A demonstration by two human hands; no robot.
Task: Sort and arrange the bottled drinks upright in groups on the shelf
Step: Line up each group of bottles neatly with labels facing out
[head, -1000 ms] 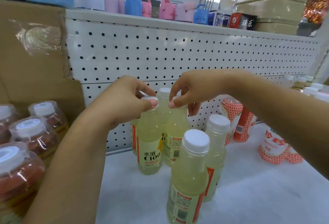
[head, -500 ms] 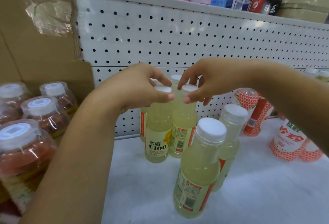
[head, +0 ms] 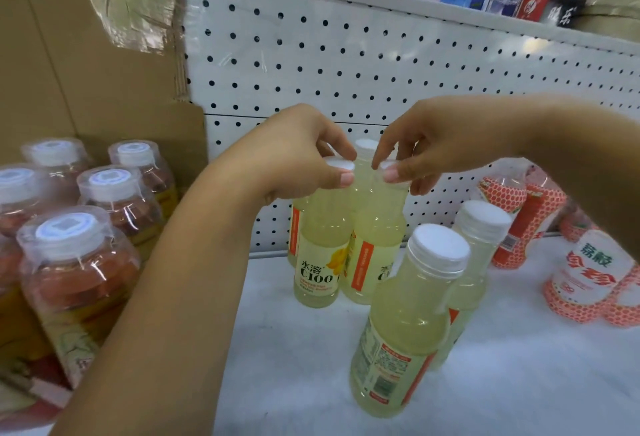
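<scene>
Standing upright and touching near the back of the white shelf [head: 294, 359], just before the pegboard [head: 346, 64], the left lemon bottle [head: 317, 255] and the right lemon bottle [head: 377, 245] have a nearer lemon bottle [head: 408, 324] close in front. Held only by their caps, either could probably tilt and knock that neighbour over if a pinch slips or pushes sideways. The left hand [head: 298, 155] pinches the left cap, the right hand [head: 429, 148] the right cap, thumbs almost meeting, wrists raised.
</scene>
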